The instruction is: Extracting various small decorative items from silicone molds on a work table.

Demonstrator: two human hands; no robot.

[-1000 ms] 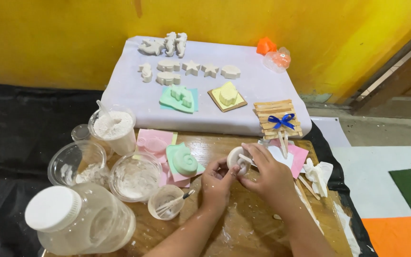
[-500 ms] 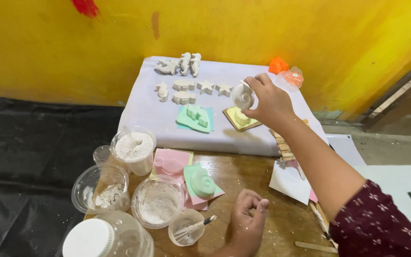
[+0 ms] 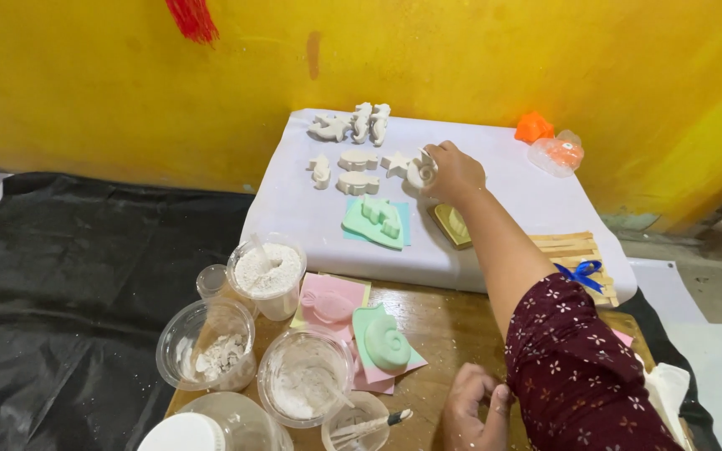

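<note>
From the head view, the right hand (image 3: 453, 171) reaches out over the white board (image 3: 511, 209), fingers closed around a small white plaster cast (image 3: 420, 173), which sits at the fingertips, just beside the star-shaped cast (image 3: 395, 162) in the row. The left hand (image 3: 474, 405) rests loosely curled on the wooden table (image 3: 444, 326), holding nothing, near the green shell mould (image 3: 383, 338).

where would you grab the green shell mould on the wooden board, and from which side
Take the green shell mould by its flat flange, probably at the near corner, coming in from the front right where the wooden board is bare. The raised shell dome in the middle is rounded and offers little to pinch, and the plastic cups crowd its left side. The left hand rests nearest; the right hand is busy holding a white plaster cast.
</note>
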